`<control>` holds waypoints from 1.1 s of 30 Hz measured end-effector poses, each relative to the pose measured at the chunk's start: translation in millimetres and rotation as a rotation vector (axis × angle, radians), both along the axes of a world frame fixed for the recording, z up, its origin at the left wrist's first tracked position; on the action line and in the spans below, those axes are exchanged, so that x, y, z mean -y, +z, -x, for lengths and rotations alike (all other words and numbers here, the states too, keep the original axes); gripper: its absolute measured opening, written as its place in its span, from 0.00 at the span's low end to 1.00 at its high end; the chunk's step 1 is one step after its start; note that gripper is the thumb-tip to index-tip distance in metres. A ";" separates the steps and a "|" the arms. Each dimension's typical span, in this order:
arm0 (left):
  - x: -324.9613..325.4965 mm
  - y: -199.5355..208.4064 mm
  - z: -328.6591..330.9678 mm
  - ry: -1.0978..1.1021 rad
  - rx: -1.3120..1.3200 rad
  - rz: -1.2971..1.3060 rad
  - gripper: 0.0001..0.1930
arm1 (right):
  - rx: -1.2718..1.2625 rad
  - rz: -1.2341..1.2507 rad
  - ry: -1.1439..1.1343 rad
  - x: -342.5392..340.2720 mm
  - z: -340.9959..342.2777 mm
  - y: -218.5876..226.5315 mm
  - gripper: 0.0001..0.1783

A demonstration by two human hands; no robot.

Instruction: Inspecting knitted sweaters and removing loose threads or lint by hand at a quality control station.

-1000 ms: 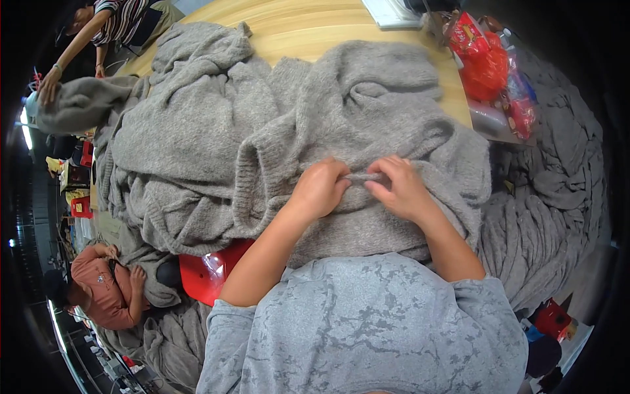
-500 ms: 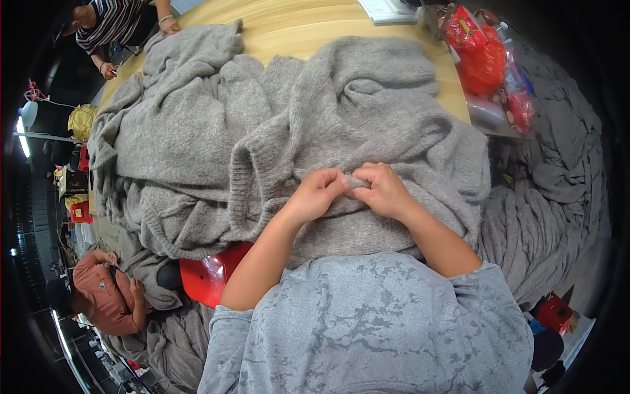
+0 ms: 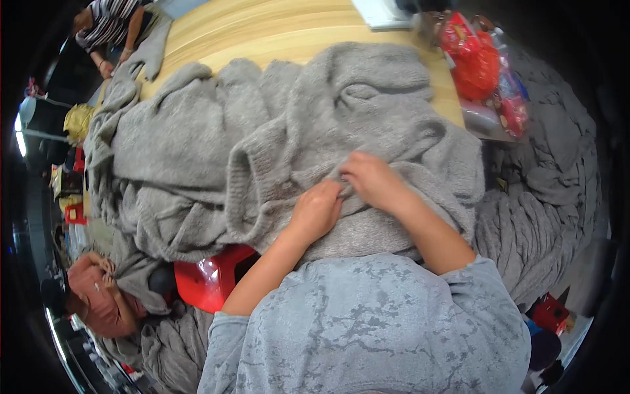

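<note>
Judged by scale, the main risk lies in the grey garment pile left of the hands: it presses against the grey knit garment lying beneath both hands on the counter, so a firm tug could drag the layers together or tip them over the near edge, which the knit hides. At garment level, the overlapping folds could lead to the wrong layer being caught. At the smallest scale, a hard pinch could snag or stretch a loop, the knit appearing loose and fuzzy. State of hands: the right hand is narrow, its fingers apparently closed on a slim fold; the left hand, just beside it, is curled against the knit, its fingertips hidden, so its grip cannot be determined. Materials: the counter, beyond the hands, is pale, with a smooth wood-grain surface. The darker grey heap to their right falls in soft, close pleats. The garment is brushed in texture and rumpled into rounded ridges, with a ribbed band forming an open loop left of the left hand. Nearer the body, a red stool shows glossy, hard plastic; far right, a red plastic bag is thin and crumpled.
</note>
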State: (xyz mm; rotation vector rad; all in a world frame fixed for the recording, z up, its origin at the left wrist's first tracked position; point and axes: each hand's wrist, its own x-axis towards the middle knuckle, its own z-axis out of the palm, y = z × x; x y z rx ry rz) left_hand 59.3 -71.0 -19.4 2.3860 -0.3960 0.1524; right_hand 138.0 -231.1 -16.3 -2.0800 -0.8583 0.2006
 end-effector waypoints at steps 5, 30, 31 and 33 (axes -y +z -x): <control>1.8 -2.9 3.2 0.039 -0.003 -0.070 0.11 | 0.110 0.133 -0.009 -8.0 7.0 -22.6 0.05; -0.9 -14.2 -6.9 0.010 0.109 -0.137 0.15 | -0.224 0.090 -0.010 1.6 15.9 8.6 0.10; 0.1 -16.0 -7.7 -0.002 0.143 -0.126 0.13 | -0.060 0.133 0.004 4.8 21.3 11.6 0.10; 3.2 -9.5 -7.5 0.011 0.090 -0.124 0.12 | 0.087 0.130 0.018 8.1 26.9 7.3 0.10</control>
